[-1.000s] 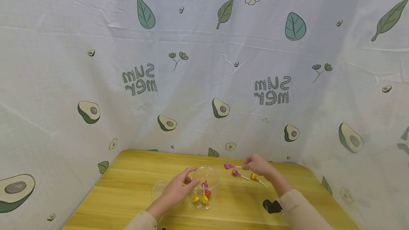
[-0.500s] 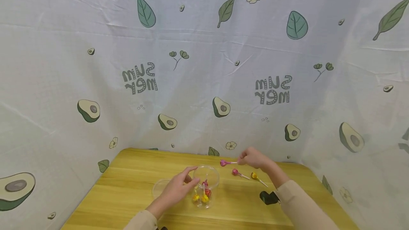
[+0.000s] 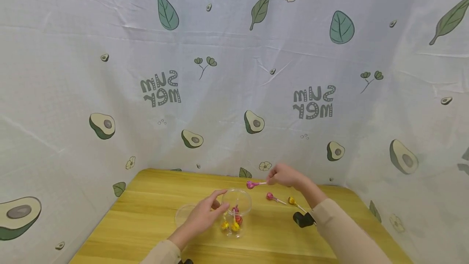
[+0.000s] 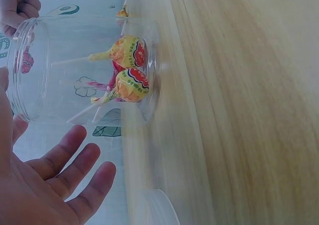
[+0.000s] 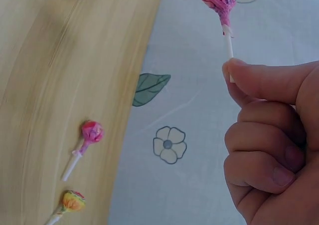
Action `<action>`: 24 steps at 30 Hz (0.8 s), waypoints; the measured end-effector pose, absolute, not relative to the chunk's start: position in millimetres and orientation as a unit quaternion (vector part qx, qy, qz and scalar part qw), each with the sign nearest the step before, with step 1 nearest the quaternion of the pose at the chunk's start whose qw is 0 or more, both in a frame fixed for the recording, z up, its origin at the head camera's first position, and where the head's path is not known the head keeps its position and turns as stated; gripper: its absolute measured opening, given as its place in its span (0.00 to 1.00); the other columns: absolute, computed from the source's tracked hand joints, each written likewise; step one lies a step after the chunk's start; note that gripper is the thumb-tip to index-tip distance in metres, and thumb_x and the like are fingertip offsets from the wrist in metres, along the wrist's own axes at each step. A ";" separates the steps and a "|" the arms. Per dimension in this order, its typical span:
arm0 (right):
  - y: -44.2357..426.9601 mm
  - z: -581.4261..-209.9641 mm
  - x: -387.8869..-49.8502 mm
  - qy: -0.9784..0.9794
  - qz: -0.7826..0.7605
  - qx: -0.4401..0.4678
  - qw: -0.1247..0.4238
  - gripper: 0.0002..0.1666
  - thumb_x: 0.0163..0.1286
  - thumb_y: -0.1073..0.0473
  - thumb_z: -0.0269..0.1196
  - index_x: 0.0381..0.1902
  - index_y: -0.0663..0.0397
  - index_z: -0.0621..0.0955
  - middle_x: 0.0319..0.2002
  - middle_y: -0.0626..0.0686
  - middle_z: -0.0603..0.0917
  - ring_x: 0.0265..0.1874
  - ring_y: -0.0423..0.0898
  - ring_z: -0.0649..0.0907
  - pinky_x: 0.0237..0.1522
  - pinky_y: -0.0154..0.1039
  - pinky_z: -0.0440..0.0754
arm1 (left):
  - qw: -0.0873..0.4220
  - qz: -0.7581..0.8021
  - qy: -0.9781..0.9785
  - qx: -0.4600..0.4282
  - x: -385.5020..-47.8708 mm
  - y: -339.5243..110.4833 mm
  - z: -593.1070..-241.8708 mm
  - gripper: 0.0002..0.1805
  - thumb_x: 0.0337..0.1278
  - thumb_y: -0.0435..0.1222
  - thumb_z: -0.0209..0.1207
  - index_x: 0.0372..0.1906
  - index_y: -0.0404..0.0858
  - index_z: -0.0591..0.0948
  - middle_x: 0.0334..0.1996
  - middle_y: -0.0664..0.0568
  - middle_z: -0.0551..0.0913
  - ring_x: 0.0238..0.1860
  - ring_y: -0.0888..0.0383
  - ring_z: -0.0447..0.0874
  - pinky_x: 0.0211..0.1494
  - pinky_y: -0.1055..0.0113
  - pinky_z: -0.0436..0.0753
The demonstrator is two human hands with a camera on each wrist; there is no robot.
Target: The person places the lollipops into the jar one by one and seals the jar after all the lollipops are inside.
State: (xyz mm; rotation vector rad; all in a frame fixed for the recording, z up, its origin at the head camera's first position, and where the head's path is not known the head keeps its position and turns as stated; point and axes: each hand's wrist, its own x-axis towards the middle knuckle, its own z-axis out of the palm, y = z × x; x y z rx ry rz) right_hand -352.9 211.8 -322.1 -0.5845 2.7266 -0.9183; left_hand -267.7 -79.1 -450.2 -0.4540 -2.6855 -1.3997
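Pink lollipop (image 3: 250,185) has drifted left in the head view, near the clear jar (image 3: 244,215), stick pinched in the right hand (image 3: 283,175), left hand (image 3: 205,215) holding the jar's rim. Left wrist cam adds three fingers (image 4: 81,158) loosely splayed; right wrist shows the stick's end under the thumb.

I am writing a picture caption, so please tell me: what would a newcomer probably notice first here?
Probably the clear jar of lollipops on the wooden table, with the left hand at its upper part. Next, the pink lollipop in the right hand, near the table's far edge. Behind hangs a pale curtain printed with avocados.
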 end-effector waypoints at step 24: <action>149.3 -311.4 -345.3 0.940 -0.175 -0.273 0.105 0.08 0.64 0.66 0.69 0.24 0.58 0.86 0.23 0.48 0.82 0.21 0.41 0.69 0.28 0.35 0.71 | 0.038 -0.460 -0.874 -0.153 -268.4 -79.8 -449.4 0.30 0.71 0.59 0.52 0.73 0.56 0.69 0.39 0.57 0.82 0.42 0.59 0.79 0.40 0.58 0.78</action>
